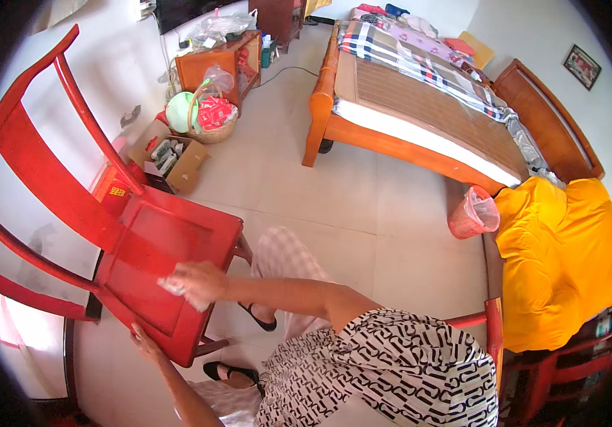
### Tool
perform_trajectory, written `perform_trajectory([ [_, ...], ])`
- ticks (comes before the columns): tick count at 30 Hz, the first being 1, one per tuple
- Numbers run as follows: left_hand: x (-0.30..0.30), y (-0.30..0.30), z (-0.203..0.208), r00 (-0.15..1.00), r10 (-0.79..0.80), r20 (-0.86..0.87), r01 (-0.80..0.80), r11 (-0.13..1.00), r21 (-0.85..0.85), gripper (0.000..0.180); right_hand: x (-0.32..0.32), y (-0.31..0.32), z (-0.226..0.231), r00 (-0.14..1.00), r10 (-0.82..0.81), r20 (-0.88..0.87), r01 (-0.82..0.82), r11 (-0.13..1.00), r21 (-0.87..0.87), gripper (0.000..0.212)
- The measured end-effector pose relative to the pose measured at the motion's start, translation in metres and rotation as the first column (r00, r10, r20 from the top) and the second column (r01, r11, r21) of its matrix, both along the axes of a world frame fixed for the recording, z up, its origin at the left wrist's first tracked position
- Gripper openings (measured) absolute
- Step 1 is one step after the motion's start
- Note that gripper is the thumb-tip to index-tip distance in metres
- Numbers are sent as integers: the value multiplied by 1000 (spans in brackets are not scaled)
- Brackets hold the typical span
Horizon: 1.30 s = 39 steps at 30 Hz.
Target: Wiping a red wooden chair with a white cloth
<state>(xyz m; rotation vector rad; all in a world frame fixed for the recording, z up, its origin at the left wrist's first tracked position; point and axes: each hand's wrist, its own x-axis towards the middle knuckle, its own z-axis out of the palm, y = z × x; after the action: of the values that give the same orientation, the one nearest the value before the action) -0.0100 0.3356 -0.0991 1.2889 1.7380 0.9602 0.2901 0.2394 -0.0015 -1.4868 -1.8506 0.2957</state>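
A red wooden chair (pixel 150 238) with a tall curved back stands at my left, its seat facing up. Over the front part of the seat is my right hand (pixel 205 282), slightly blurred and closed round a crumpled white cloth (pixel 172 286). Part of the cloth shows below the fingers too. My left hand (pixel 150 347) is at the near side edge of the seat, gripping it from outside; some of its fingers are hidden.
A cardboard box (pixel 190 167) and a wicker basket (pixel 215 134) of bagged things sit beyond the chair, before a wooden cabinet (pixel 210 65). Far right, a wooden bed (pixel 391 146), a pink wastebasket (pixel 471 217) and a heap of yellow fabric (pixel 562 256) line the room.
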Motion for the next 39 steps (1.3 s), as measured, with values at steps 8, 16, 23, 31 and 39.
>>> perform_trajectory([
  [8,-1,-4,-11,996,87,-12,-87,996,14,82,13,9,-32,978,-83,189,51,984,168,49],
  [16,7,-11,4,945,122,304,-146,987,59,76,5,7,-8,995,-43,86,12,941,338,43],
  [23,7,-30,68,860,226,457,-134,965,-225,97,1,0,-8,995,3,97,-26,970,242,46],
  [31,12,-21,24,826,244,509,-183,969,-168,98,-5,-6,10,998,9,64,-18,991,132,45],
  [39,20,-32,37,906,274,322,-268,961,-64,92,-25,59,32,903,36,-427,-157,955,-252,37],
])
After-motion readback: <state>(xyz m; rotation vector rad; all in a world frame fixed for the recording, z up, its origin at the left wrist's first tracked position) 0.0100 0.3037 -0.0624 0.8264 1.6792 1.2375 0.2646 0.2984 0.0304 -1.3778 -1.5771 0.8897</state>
